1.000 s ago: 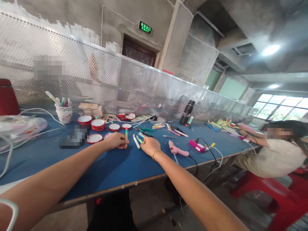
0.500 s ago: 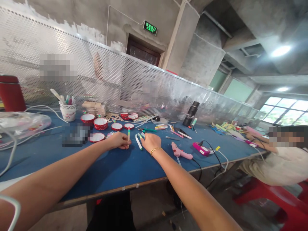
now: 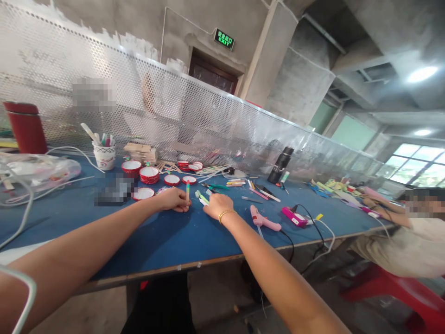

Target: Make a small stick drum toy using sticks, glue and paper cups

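Holding a coloured stick (image 3: 187,190) upright in left hand (image 3: 174,200) fingers; right hand (image 3: 217,205) closes on a green-white stick (image 3: 201,198) on the tabletop (image 3: 167,236). Next move probably needs the two sticks lined up.

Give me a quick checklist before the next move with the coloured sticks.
1. Left hand has the upright coloured stick in its grip: ok.
2. Right hand on the loose sticks: ok, touching them; closed grip cannot tell.
3. Pink glue gun apart from both hands: ok.
4. Glue gun cord running over the blue table edge: not ok, snag risk.
5. Red-rimmed lids apart from the hands: ok.
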`<action>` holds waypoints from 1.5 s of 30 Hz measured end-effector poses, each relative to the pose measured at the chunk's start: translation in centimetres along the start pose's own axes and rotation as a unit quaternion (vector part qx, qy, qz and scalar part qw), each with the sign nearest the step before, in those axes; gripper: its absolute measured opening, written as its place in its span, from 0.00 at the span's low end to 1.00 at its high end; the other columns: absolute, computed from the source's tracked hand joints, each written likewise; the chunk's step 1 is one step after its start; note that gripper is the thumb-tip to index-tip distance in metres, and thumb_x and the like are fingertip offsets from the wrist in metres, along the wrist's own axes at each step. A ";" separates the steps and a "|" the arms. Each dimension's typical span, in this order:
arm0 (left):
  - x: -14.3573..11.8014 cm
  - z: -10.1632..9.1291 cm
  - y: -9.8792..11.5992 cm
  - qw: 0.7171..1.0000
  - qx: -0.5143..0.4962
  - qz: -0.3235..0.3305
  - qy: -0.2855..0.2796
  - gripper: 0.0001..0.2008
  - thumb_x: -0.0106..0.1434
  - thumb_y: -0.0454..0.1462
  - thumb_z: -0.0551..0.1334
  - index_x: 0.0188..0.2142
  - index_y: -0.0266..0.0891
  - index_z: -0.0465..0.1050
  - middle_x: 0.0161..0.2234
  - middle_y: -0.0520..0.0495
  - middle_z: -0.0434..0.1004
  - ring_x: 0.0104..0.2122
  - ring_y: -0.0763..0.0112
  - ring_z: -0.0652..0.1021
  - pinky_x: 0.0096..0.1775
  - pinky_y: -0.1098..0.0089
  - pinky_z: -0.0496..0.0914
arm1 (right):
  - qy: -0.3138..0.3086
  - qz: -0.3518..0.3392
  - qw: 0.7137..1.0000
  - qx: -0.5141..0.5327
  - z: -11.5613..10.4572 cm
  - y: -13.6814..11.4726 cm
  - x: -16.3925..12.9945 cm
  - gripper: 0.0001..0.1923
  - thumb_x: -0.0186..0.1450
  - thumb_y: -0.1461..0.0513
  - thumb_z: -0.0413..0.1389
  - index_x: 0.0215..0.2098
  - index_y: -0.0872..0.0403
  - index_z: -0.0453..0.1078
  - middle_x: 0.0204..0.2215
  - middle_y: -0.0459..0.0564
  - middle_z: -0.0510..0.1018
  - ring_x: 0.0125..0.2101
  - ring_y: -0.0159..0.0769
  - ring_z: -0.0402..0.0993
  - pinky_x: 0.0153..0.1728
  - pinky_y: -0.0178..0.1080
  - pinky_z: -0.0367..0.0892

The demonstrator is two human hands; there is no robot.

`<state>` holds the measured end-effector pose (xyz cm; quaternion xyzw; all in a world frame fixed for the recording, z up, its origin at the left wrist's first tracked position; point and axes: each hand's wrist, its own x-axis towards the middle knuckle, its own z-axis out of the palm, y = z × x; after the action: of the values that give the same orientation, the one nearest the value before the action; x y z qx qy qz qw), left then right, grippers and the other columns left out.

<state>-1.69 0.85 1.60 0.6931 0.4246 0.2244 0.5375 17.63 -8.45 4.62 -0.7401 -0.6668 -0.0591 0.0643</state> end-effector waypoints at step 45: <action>-1.4 1.1 1.0 0.998 0.028 0.013 0.057 0.16 0.40 0.42 0.81 0.23 0.40 0.77 0.22 0.53 0.81 0.27 0.72 0.81 0.32 0.76 0.74 | 0.256 -0.060 0.761 0.593 6.7 -4.1 1.3 0.08 0.61 0.55 0.57 0.29 0.49 0.68 0.26 0.44 0.78 0.30 0.38 0.75 0.34 0.37 0.70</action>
<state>-1.21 -0.96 2.41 0.6998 0.4516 0.2587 0.4893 13.65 -5.56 -1.71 -0.4700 -0.5704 0.1571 0.6551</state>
